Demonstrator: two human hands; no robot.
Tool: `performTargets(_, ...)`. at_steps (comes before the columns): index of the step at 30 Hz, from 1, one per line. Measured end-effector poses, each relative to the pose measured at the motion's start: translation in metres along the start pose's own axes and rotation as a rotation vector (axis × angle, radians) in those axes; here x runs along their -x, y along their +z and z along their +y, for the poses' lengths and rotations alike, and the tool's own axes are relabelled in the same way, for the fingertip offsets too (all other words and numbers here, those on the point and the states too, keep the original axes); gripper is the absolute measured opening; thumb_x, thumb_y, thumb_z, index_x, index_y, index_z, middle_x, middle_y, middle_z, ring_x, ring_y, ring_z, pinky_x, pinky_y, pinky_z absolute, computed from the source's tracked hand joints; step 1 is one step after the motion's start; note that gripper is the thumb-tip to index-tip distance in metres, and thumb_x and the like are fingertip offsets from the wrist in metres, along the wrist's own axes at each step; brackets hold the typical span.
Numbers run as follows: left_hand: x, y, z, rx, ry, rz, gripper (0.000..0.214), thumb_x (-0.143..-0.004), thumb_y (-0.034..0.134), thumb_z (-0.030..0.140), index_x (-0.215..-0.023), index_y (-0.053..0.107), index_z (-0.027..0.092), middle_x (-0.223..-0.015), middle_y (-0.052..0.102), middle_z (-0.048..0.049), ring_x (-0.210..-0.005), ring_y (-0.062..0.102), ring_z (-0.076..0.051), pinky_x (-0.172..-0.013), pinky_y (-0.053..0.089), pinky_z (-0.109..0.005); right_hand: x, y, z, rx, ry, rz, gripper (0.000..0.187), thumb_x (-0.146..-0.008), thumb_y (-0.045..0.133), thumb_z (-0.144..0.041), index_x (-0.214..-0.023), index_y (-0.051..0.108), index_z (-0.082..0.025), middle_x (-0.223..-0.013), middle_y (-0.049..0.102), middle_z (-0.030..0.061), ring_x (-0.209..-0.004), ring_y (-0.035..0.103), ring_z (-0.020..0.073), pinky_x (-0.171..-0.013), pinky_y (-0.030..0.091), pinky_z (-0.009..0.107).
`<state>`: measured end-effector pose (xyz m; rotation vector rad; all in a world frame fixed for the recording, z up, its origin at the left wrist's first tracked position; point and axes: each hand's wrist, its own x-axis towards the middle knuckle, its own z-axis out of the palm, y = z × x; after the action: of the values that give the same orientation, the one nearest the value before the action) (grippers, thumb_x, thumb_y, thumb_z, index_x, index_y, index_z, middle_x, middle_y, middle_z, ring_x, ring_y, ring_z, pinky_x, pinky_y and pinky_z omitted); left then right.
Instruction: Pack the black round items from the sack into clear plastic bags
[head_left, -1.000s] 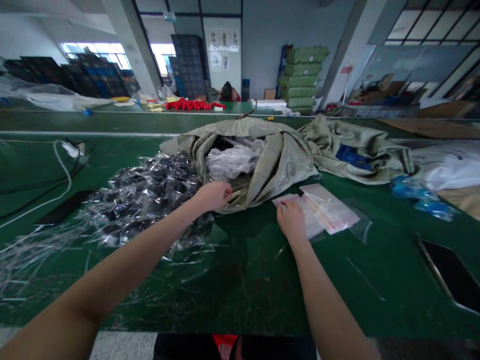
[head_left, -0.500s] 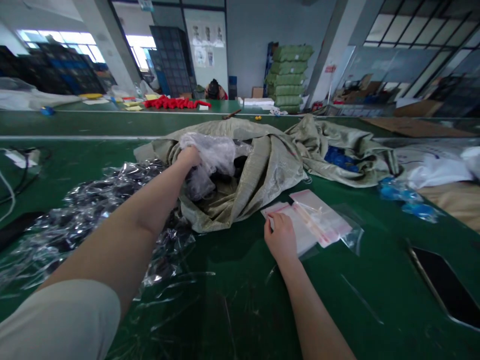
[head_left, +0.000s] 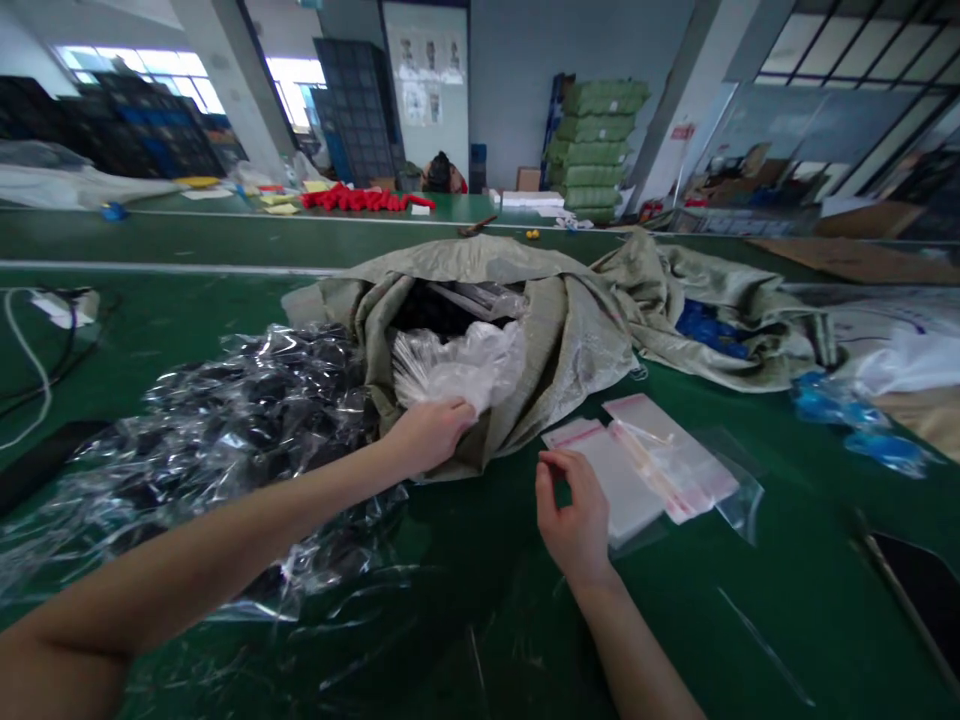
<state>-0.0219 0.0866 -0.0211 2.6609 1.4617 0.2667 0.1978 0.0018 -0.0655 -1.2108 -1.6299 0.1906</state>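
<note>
My left hand [head_left: 433, 433] is closed on a crumpled clear plastic bag [head_left: 469, 368] at the mouth of a woven sack [head_left: 592, 320]. Dark contents show inside the sack behind the plastic. My right hand [head_left: 576, 510] is beside a stack of flat clear plastic sleeves [head_left: 626, 490] with pink-edged strips; its thumb and fingers curl toward each other with a gap between them, and nothing shows in them. Left of the sack lies a heap of dark items in shiny clear wrappers [head_left: 262, 420], partly behind my left forearm.
A second woven sack [head_left: 660, 270] with blue contents lies to the right, near blue wrapped pieces [head_left: 889, 450]. A phone [head_left: 919, 590] rests at the right edge. Cables [head_left: 45, 375] lie at the left. Across the table are red items [head_left: 364, 200] and a person [head_left: 442, 175].
My left hand has come down and toward me, drawing the plastic bag lower in the sack opening. My right hand's fingers have lifted slightly off the sleeves' near edge. The view has shifted a little.
</note>
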Motion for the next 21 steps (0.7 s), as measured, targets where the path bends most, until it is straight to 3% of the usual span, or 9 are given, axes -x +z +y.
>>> performTargets(3, 0.01, 0.003, 0.016, 0.211, 0.072, 0.065, 0.023, -0.088, 0.045, 0.017, -0.098, 0.065, 0.02, -0.097, 0.065, -0.0109, -0.076, 0.061, -0.022, -0.07, 0.044, -0.034, -0.037, 0.015, -0.025, -0.119, 0.071, -0.115, 0.019, -0.093, 0.05, -0.031, -0.107, 0.06, -0.022, -0.102, 0.064, 0.011, -0.082, 0.062, 0.0212, -0.071, 0.052, 0.036)
performTargets(6, 0.016, 0.017, 0.038, 0.403, 0.151, 0.007, 0.021, -0.079, 0.054, 0.01, -0.09, 0.068, 0.021, -0.089, 0.066, -0.0096, -0.064, 0.059, -0.02, -0.067, 0.044, -0.034, -0.094, 0.054, -0.039, -0.124, 0.064, -0.174, 0.032, -0.093, 0.051, -0.042, -0.116, 0.06, -0.021, -0.109, 0.066, 0.0117, -0.085, 0.063, 0.021, -0.08, 0.051, 0.037)
performTargets(9, 0.015, 0.011, 0.04, 0.476, 0.228, -0.078, 0.012, -0.071, 0.065, 0.011, -0.075, 0.069, 0.021, -0.08, 0.067, -0.0094, -0.065, 0.06, -0.022, -0.067, 0.045, -0.034, -0.139, 0.106, -0.036, 0.102, -0.038, -0.498, 0.045, -0.079, 0.072, -0.04, -0.117, 0.063, -0.019, -0.107, 0.069, 0.0117, -0.101, 0.064, 0.0256, -0.091, 0.047, 0.037)
performTargets(11, 0.006, -0.012, 0.017, 0.588, 0.266, -0.138, 0.008, -0.067, 0.076, 0.025, -0.07, 0.071, 0.021, -0.074, 0.068, -0.0077, -0.069, 0.061, -0.023, -0.07, 0.046, -0.033, -0.154, 0.132, -0.027, 0.316, -0.012, -0.761, 0.039, -0.073, 0.077, -0.029, -0.11, 0.068, -0.018, -0.101, 0.072, 0.0118, -0.1, 0.066, 0.0272, -0.088, 0.047, 0.034)
performTargets(12, -0.002, -0.027, -0.002, 0.609, 0.233, -0.095, 0.011, -0.075, 0.07, 0.031, -0.07, 0.071, 0.021, -0.07, 0.067, -0.0063, -0.068, 0.061, -0.022, -0.071, 0.046, -0.032, -0.159, 0.139, -0.021, 0.358, 0.009, -0.806, 0.026, -0.074, 0.075, -0.021, -0.099, 0.071, -0.017, -0.092, 0.074, 0.0123, -0.094, 0.068, 0.0276, -0.084, 0.047, 0.033)
performTargets(13, -0.011, -0.041, -0.024, 0.612, 0.154, -0.022, 0.024, -0.085, 0.057, 0.034, -0.074, 0.073, 0.019, -0.067, 0.066, -0.0062, -0.067, 0.06, -0.021, -0.07, 0.046, -0.032, -0.162, 0.142, -0.016, 0.383, 0.015, -0.815, 0.017, -0.076, 0.071, -0.017, -0.093, 0.072, -0.016, -0.09, 0.074, 0.0129, -0.092, 0.068, 0.0278, -0.082, 0.047, 0.033)
performTargets(15, -0.034, -0.06, -0.069, 0.525, -0.237, 0.314, 0.03, -0.089, 0.049, 0.032, -0.079, 0.072, 0.017, -0.068, 0.066, -0.0055, -0.071, 0.061, -0.019, -0.07, 0.044, -0.029, -0.168, 0.135, -0.006, 0.415, 0.01, -0.785, 0.017, -0.081, 0.06, -0.013, -0.092, 0.071, -0.016, -0.097, 0.074, 0.015, -0.095, 0.068, 0.028, -0.083, 0.046, 0.033)
performTargets(17, -0.056, -0.061, -0.106, 0.345, -0.523, 0.281, 0.021, -0.084, 0.056, 0.027, -0.077, 0.071, 0.014, -0.067, 0.065, -0.0062, -0.078, 0.061, -0.02, -0.07, 0.042, -0.027, -0.175, 0.121, 0.002, 0.441, 0.006, -0.736, 0.023, -0.085, 0.05, -0.011, -0.097, 0.069, -0.014, -0.102, 0.072, 0.0172, -0.097, 0.067, 0.0278, -0.083, 0.045, 0.034)
performTargets(21, -0.084, -0.028, -0.131, 0.368, -0.606, 0.157, 0.019, -0.07, 0.072, 0.024, -0.054, 0.063, 0.017, -0.046, 0.052, -0.0021, -0.069, 0.06, -0.02, -0.065, 0.041, -0.026, -0.185, 0.098, 0.014, 0.426, 0.034, -0.607, 0.026, -0.086, 0.046, -0.012, -0.102, 0.066, -0.016, -0.101, 0.072, 0.012, -0.094, 0.065, 0.0232, -0.081, 0.045, 0.029)
